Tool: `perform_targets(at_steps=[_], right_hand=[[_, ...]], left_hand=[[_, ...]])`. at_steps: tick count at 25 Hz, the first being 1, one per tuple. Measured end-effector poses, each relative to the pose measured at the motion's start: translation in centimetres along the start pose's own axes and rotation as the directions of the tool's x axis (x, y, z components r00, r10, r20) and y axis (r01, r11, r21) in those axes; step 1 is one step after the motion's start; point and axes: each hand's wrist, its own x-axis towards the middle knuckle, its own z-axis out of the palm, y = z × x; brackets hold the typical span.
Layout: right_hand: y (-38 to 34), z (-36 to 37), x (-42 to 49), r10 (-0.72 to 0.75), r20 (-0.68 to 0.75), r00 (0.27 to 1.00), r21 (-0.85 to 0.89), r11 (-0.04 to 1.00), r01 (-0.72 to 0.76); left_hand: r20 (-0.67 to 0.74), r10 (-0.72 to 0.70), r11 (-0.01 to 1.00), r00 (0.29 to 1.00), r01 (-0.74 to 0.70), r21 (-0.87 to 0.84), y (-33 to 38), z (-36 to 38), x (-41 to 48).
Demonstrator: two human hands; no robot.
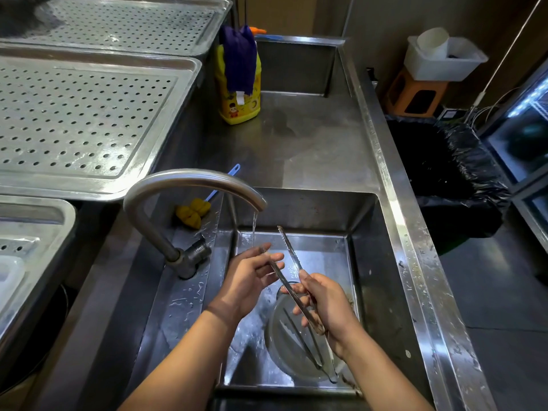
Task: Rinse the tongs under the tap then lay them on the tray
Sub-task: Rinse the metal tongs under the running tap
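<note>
Thin metal tongs are held over the steel sink, their two serrated arms spread apart and pointing away from me. My right hand grips them near the hinge end. My left hand pinches the left arm, whose tip sits in the water stream falling from the curved tap. A second pair of tongs lies in a clear round bowl on the sink floor. A perforated steel tray sits to the upper left.
A yellow detergent bottle draped with a purple cloth stands on the counter behind the sink. A yellow sponge brush with a blue handle lies by the tap. More perforated trays sit at the back left. A black-lined bin stands on the right.
</note>
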Motion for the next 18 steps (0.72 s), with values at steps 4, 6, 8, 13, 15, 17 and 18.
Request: perform_targets(at_steps=[4, 6, 8, 13, 15, 17, 18], right_hand=[[-0.5, 0.8, 0.6, 0.004, 0.000, 1.000, -0.026, 1.000, -0.004], [-0.4, 1.2, 0.9, 0.006, -0.003, 1.000, -0.015, 1.000, -0.006], [-0.4, 1.2, 1.0, 0.006, -0.020, 1.000, -0.006, 1.000, -0.006], [-0.2, 1.0, 1.1, 0.052, -0.105, 0.993, 0.108, 0.993, -0.040], [-0.4, 1.7, 1.4, 0.050, -0.119, 0.992, 0.155, 0.987, -0.031], [-0.8, 3.1, 1.9, 0.018, -0.126, 0.992, 0.206, 0.979, 0.009], [-1.0, 3.8, 2.2, 0.007, -0.139, 0.990, 0.213, 0.977, 0.023]], left_hand=[[-0.032, 0.045, 0.992, 0.998, -0.049, -0.121, 0.2, -0.1, 0.2], [-0.046, 0.069, 0.988, 0.997, -0.075, -0.132, 0.5, -0.3, 0.3], [-0.040, 0.083, 0.988, 0.996, -0.087, -0.128, 0.6, -0.3, 0.2], [-0.008, 0.069, 0.985, 0.998, -0.069, -0.161, 0.7, 1.1, 0.1], [-0.050, 0.018, 0.987, 0.999, -0.026, -0.160, 1.0, 2.1, 0.7], [-0.068, -0.049, 0.986, 0.996, 0.038, -0.163, 0.7, 2.7, 1.0], [-0.081, -0.049, 0.991, 0.996, 0.039, -0.126, 0.3, 2.8, 0.9]])
